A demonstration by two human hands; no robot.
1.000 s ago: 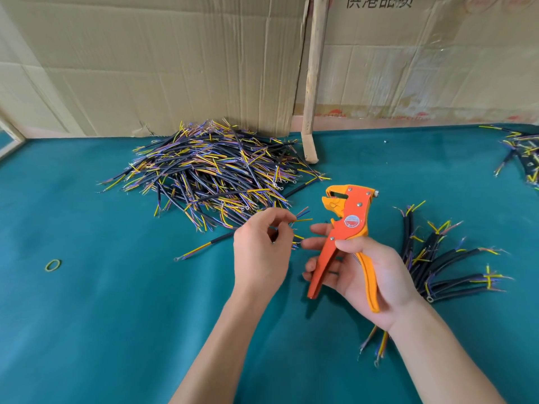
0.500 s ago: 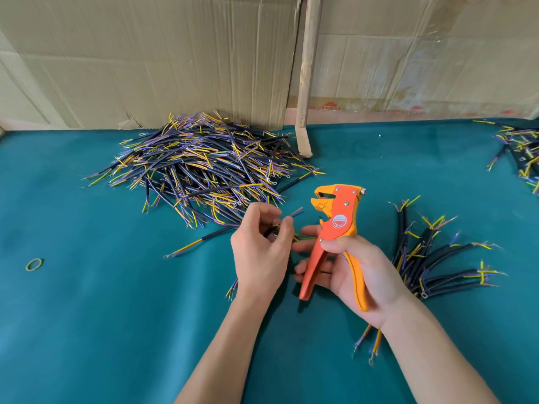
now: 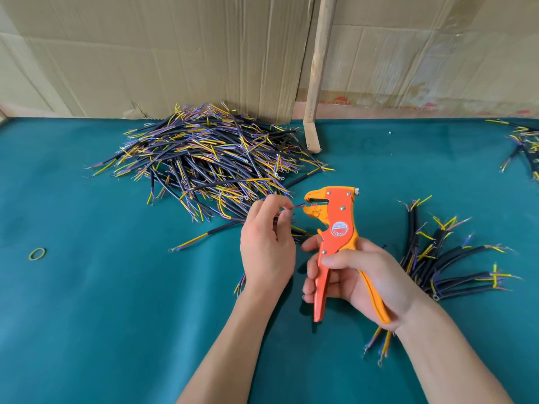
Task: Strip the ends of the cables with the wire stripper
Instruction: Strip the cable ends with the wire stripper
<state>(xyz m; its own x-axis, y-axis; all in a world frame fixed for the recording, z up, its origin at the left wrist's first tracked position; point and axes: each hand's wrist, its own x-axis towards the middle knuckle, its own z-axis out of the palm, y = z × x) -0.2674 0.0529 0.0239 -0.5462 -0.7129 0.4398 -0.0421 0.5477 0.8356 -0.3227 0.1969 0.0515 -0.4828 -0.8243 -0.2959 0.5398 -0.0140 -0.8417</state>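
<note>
Head view: left hand (image 3: 267,252) pinches a thin coloured cable core (image 3: 296,207), feeding its tip into the beak of the orange plastic wire stripper (image 3: 335,228), probably for stripping. Right hand (image 3: 361,281) grips both handles, unsqueezed. Unsorted cable pile (image 3: 210,158) lies toward the green surface's (image 3: 87,316) far edge; a smaller batch (image 3: 449,258) lies right.

Only 1 marking shows: a round red-and-white sticker (image 3: 339,228) on the orange body of the wire stripper (image 3: 335,225), just above the spot where the right hand (image 3: 361,282) grips the handles. Its print is too small and blurred to read. The red marks along the foot of the cardboard (image 3: 408,53) behind the table cannot be made out either.
</note>
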